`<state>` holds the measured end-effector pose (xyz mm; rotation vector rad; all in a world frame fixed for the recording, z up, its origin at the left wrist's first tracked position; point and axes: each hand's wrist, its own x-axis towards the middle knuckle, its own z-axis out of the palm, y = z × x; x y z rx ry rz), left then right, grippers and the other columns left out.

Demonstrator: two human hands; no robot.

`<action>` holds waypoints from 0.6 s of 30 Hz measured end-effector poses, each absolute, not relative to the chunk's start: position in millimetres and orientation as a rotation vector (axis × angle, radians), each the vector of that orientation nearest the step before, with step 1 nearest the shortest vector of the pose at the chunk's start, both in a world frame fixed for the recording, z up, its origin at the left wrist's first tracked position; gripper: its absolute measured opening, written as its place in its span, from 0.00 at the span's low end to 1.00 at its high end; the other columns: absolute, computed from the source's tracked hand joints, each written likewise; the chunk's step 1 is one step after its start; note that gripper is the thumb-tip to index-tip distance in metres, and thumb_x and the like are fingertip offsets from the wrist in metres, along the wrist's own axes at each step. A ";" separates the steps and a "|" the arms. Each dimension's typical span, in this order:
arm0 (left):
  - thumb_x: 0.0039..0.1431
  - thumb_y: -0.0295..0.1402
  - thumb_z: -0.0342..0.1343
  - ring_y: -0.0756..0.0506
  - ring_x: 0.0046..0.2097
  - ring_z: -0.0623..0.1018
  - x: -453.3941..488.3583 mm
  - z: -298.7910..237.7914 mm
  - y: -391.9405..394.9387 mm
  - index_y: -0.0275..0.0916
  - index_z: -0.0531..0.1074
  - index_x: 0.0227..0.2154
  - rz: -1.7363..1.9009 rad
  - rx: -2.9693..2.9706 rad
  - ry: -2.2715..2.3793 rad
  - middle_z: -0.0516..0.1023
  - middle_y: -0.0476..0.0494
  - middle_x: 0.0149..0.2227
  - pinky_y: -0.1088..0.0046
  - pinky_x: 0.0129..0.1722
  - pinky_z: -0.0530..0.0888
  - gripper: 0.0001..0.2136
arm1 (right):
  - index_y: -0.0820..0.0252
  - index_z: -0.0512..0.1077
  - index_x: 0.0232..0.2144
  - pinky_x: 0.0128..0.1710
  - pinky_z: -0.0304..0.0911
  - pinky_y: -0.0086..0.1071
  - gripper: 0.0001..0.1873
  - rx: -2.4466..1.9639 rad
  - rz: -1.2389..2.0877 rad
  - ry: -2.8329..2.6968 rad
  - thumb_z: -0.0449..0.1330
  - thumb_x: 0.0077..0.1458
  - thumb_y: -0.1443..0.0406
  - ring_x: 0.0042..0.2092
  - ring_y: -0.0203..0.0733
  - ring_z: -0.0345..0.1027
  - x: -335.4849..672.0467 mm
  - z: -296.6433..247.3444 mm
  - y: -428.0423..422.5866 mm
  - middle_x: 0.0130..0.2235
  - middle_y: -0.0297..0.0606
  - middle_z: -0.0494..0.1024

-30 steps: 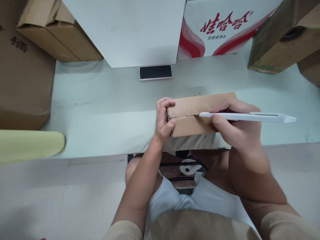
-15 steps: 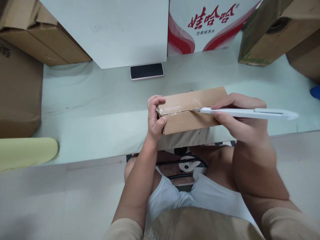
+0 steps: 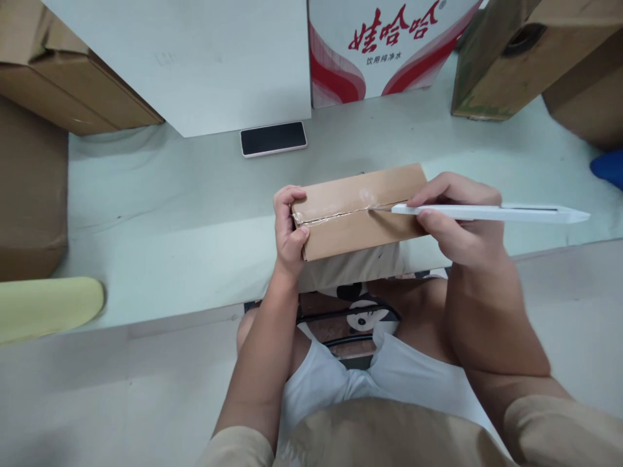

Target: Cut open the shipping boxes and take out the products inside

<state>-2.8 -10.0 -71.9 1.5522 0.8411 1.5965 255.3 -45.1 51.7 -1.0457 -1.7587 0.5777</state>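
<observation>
A small brown cardboard box (image 3: 350, 211) sealed with clear tape lies at the near edge of the pale table (image 3: 170, 214). My left hand (image 3: 288, 230) is closed around the box's left end and holds it steady. My right hand (image 3: 457, 224) is closed on a long white utility knife (image 3: 491, 212). The knife's tip rests on the taped seam along the top of the box, near its middle. The tape left of the tip looks split.
A black phone (image 3: 273, 139) lies face up behind the box. A white panel (image 3: 195, 58), a red-and-white printed carton (image 3: 384, 45) and several brown cartons (image 3: 506, 58) line the back and the left. A pale yellow roll (image 3: 43, 308) lies at the near left, and something blue (image 3: 608, 168) shows at the right edge.
The knife tip has stayed on the seam near the box's middle while my head turned, shifting the whole scene left. Both hands keep their grips.
</observation>
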 end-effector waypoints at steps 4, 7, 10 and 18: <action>0.53 0.62 0.59 0.35 0.58 0.71 -4.9 -72.4 -9.4 0.50 0.69 0.54 1.579 1.541 0.865 0.69 0.42 0.54 0.55 0.61 0.70 0.30 | 0.54 0.77 0.28 0.21 0.53 0.32 0.08 -1.106 0.580 -1.713 0.64 0.56 0.59 0.22 0.34 0.60 253.5 50.6 -44.7 0.24 0.31 0.75; 0.53 0.62 0.60 0.36 0.57 0.71 -6.3 -71.2 -9.7 0.50 0.69 0.53 1.565 1.538 0.883 0.69 0.42 0.53 0.56 0.60 0.71 0.31 | 0.53 0.76 0.25 0.22 0.55 0.34 0.13 -1.197 0.587 -1.669 0.64 0.56 0.53 0.24 0.36 0.60 255.2 51.3 -43.9 0.24 0.33 0.74; 0.52 0.63 0.60 0.36 0.57 0.72 -6.7 -70.1 -10.0 0.50 0.69 0.53 1.569 1.535 0.886 0.68 0.42 0.54 0.57 0.59 0.72 0.31 | 0.53 0.74 0.24 0.21 0.52 0.34 0.15 -1.198 0.590 -1.645 0.65 0.55 0.52 0.23 0.36 0.57 258.2 50.8 -43.1 0.22 0.32 0.71; 0.51 0.65 0.60 0.35 0.59 0.71 -6.9 -69.3 -10.5 0.50 0.69 0.52 1.570 1.532 0.922 0.68 0.42 0.53 0.55 0.61 0.70 0.32 | 0.54 0.73 0.26 0.22 0.50 0.34 0.09 -1.114 0.608 -1.588 0.64 0.54 0.58 0.22 0.34 0.55 261.8 43.0 -42.8 0.22 0.31 0.69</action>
